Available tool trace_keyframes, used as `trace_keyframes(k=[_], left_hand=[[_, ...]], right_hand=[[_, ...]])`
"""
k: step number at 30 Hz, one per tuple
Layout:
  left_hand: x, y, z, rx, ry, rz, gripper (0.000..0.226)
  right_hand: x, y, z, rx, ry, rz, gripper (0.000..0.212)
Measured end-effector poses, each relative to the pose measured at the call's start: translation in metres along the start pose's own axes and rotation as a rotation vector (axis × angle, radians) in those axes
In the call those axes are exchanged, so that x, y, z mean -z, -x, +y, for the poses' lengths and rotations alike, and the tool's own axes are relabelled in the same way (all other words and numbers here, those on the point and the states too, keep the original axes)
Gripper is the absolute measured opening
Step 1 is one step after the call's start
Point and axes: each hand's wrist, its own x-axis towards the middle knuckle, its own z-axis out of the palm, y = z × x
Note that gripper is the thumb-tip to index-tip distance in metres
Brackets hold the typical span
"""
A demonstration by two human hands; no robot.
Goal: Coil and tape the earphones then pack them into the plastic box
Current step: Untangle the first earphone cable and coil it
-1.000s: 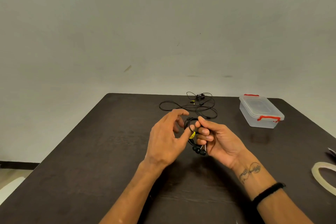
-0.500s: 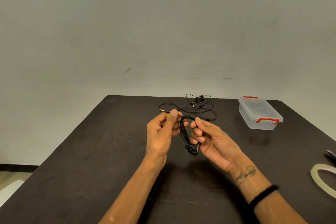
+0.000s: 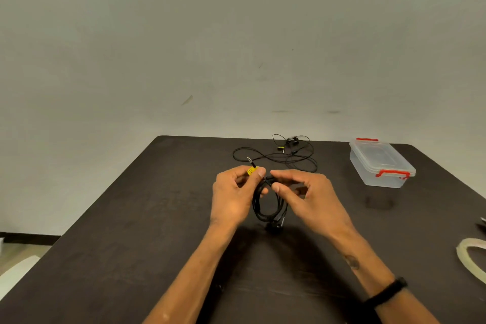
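Now my left hand (image 3: 234,197) has pulled the plug (image 3: 252,163) up, right hand (image 3: 305,197) pinching the coil (image 3: 268,205); taping next.

The table (image 3: 131,231) is dark and matt. The far-right box (image 3: 381,166) is clear glossy plastic with red clips. The tape roll (image 3: 470,258) at the right edge looks translucent.
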Motion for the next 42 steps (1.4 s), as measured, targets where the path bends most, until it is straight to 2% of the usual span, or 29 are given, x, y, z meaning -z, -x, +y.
trace_keyframes(k=[6,10,12,15,18,22,26,30,31,34,36,38,42], left_hand=[[0.001,0.000,-0.002,-0.106,-0.170,-0.031,0.017],[0.000,0.002,0.002,-0.097,-0.124,-0.029,0.016],[-0.002,0.003,0.005,-0.058,-0.033,-0.023,0.017],[-0.002,0.003,0.010,0.107,0.212,-0.016,0.012],[0.002,0.001,0.012,0.260,0.408,-0.020,0.026],[0.005,0.001,0.013,0.350,0.511,-0.050,0.035],[0.005,0.002,0.009,0.323,0.376,-0.172,0.022],[0.005,0.002,0.010,0.316,0.189,-0.325,0.050],[0.005,0.003,0.011,0.303,0.142,-0.346,0.050],[0.004,0.004,0.008,0.158,-0.030,-0.373,0.023],[0.005,0.002,0.000,0.074,-0.129,-0.366,0.016],[0.008,0.000,0.001,0.080,-0.109,-0.365,0.016],[0.013,-0.001,0.007,0.252,0.131,-0.462,0.017]], right_hand=[[0.002,0.001,-0.007,0.041,0.016,-0.063,0.039],[-0.001,0.002,-0.007,0.057,-0.031,-0.021,0.033],[-0.002,0.002,-0.006,0.064,-0.070,0.029,0.030],[0.000,0.001,-0.006,0.044,-0.178,0.069,0.026],[0.002,-0.001,-0.007,-0.011,-0.316,0.075,0.024],[0.002,-0.001,-0.008,-0.023,-0.423,0.086,0.024],[0.003,-0.004,-0.005,-0.030,-0.444,0.136,0.024],[0.004,-0.005,-0.002,-0.056,-0.395,0.207,0.023],[0.004,-0.005,-0.001,-0.060,-0.370,0.218,0.024],[0.003,-0.003,0.000,-0.077,-0.302,0.221,0.024],[0.001,-0.002,-0.001,-0.078,-0.259,0.216,0.025],[0.000,-0.001,-0.002,-0.069,-0.238,0.215,0.026],[-0.001,-0.002,0.001,-0.073,-0.235,0.199,0.025]])
